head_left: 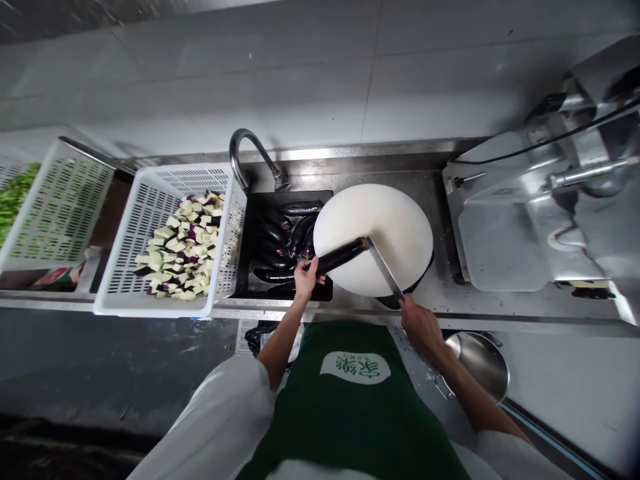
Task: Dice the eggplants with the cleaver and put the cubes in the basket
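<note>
Steel counter (445, 293) | white round board (373, 210) | eggplant (343, 255): long, glossy, near-black

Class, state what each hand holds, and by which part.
The left hand holds an eggplant near the end away from its stem; the right hand grips a knife by its handle end.

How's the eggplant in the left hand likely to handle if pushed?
The held eggplant is probably stiff: it extends from the left hand with no obvious bend. Its shiny dark skin suggests it may be slippery. Its long, rounded body could roll sideways on the flat white board.
</note>
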### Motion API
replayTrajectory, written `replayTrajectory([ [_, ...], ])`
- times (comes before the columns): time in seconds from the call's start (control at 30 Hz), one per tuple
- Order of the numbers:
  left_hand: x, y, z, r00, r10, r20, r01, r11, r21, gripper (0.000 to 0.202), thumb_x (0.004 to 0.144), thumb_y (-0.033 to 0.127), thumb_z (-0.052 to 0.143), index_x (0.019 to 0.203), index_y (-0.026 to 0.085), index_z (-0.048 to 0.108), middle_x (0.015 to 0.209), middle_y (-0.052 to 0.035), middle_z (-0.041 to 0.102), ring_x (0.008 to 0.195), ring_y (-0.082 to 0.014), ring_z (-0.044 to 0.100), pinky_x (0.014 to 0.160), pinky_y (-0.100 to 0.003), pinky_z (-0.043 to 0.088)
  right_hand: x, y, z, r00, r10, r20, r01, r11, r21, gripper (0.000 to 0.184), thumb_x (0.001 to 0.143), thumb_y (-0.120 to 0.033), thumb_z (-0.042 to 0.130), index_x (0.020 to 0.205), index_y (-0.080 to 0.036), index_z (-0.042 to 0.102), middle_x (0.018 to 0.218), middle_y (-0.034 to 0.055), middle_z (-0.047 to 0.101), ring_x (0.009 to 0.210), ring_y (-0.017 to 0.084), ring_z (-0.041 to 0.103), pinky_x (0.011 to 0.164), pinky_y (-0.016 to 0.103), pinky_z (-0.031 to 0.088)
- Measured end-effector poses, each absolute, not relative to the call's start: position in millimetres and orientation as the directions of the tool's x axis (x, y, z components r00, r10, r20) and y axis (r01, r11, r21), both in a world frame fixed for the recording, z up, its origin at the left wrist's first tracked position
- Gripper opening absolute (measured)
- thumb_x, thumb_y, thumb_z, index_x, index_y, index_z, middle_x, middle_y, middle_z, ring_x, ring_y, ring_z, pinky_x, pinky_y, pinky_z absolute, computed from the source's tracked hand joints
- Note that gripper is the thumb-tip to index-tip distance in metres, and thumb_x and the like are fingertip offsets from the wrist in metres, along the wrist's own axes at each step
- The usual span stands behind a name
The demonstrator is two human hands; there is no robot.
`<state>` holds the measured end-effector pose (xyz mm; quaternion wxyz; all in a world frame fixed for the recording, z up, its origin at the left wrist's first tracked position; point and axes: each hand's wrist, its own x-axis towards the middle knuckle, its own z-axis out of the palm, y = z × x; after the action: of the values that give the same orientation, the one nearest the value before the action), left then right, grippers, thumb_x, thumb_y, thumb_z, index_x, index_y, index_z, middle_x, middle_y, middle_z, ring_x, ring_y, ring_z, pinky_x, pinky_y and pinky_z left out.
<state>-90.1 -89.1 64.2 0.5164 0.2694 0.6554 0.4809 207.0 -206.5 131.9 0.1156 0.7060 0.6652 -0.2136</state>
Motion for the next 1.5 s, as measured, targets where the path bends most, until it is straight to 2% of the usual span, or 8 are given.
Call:
replayTrajectory([
  [0.37,-91.9,-85.7,87.7,-0.274,0.874,-0.402,0.013,0.421,0.907,0.053,0.081,0.069,0.075,0.099,0.019,0.067,0.050,0.0034,0.059,0.033,-0.0137,0.056,0.028,-0.019,0.033,194.6,-197.0,143.4,-0.004,0.859,-0.512,0.993,-0.056,-0.102,0.021,0.108,-0.022,0.030,0.114,-0.017,0.049,0.091,0.0131,0.075,0.083,0.027,0.074,0.070,0.032,0.041],
  [0.57,-98.1,-77.3,87.3,-0.242,0.901,-0.360,0.065,0.385,0.921,0.044,0.083,0.064,0.076,0.085,0.020,0.068,0.047,0.0049,0.055,0.030,-0.0101,0.048,0.026,-0.018,0.025,195.2,-177.8,153.2,-0.019,0.844,-0.536,0.994,-0.043,-0.104,0.025,0.108,-0.019,0.028,0.123,-0.013,0.048,0.089,0.0143,0.073,0.084,0.029,0.073,0.073,0.033,0.042],
  [0.8,-108.7,-74.9,69.6,-0.147,0.908,-0.393,0.003,0.398,0.917,0.048,0.079,0.066,0.077,0.084,0.020,0.062,0.052,0.0054,0.055,0.033,-0.0095,0.049,0.029,-0.018,0.031,193.9,-122.8,142.2,-0.082,0.834,-0.546,0.980,-0.033,-0.199,0.023,0.109,-0.026,0.036,0.116,-0.012,0.053,0.095,0.0166,0.073,0.093,0.027,0.072,0.073,0.030,0.038],
  [0.97,-109.6,-74.6,69.4,-0.327,0.888,-0.323,-0.076,0.316,0.946,0.056,0.067,0.054,0.089,0.102,0.021,0.061,0.081,0.0033,0.064,0.055,-0.0088,0.062,0.049,-0.020,0.051,188.9,-109.3,123.6,-0.064,0.835,-0.546,0.970,-0.076,-0.230,0.026,0.109,-0.027,0.037,0.119,-0.011,0.055,0.097,0.0170,0.073,0.092,0.026,0.071,0.072,0.030,0.037],
  [1.1,-105.9,-59.4,103.3,-0.457,0.889,-0.028,0.010,0.036,0.999,0.059,0.070,0.045,0.091,0.111,0.024,0.053,0.097,0.0002,0.064,0.090,-0.0140,0.069,0.080,-0.024,0.057,193.5,-110.6,115.6,-0.052,0.845,-0.531,0.968,-0.087,-0.234,0.028,0.109,-0.028,0.037,0.120,-0.011,0.057,0.096,0.0161,0.074,0.091,0.026,0.071,0.072,0.029,0.036],
  [1.27,-69.8,-28.3,141.4,-0.002,0.958,0.288,0.307,-0.274,0.912,0.048,0.080,0.042,0.087,0.114,0.023,0.058,0.115,-0.0058,0.065,0.110,-0.0229,0.067,0.101,-0.036,0.053,208.0,-116.6,114.5,0.008,0.860,-0.510,0.972,-0.126,-0.198,0.030,0.109,-0.029,0.037,0.119,-0.011,0.058,0.100,0.0169,0.074,0.095,0.027,0.070,0.073,0.030,0.036],
  [1.37,-44.0,-14.6,132.1,0.337,0.925,0.174,0.552,-0.344,0.760,0.035,0.086,0.033,0.082,0.114,0.021,0.067,0.119,-0.0095,0.066,0.116,-0.0286,0.063,0.106,-0.042,0.049,214.7,-128.0,116.4,0.064,0.855,-0.514,0.971,-0.171,-0.165,0.030,0.110,-0.029,0.034,0.117,-0.011,0.056,0.097,0.0165,0.074,0.091,0.026,0.071,0.071,0.030,0.036],
  [1.5,-39.2,-9.5,106.4,0.461,0.885,-0.059,0.787,-0.378,0.488,0.033,0.093,0.027,0.073,0.125,0.022,0.068,0.130,-0.0128,0.063,0.121,-0.0335,0.058,0.106,-0.047,0.046,208.9,-151.7,124.4,0.092,0.844,-0.529,0.974,-0.186,-0.128,0.028,0.111,-0.030,0.031,0.117,-0.013,0.052,0.090,0.0147,0.073,0.085,0.027,0.072,0.066,0.030,0.033],
])
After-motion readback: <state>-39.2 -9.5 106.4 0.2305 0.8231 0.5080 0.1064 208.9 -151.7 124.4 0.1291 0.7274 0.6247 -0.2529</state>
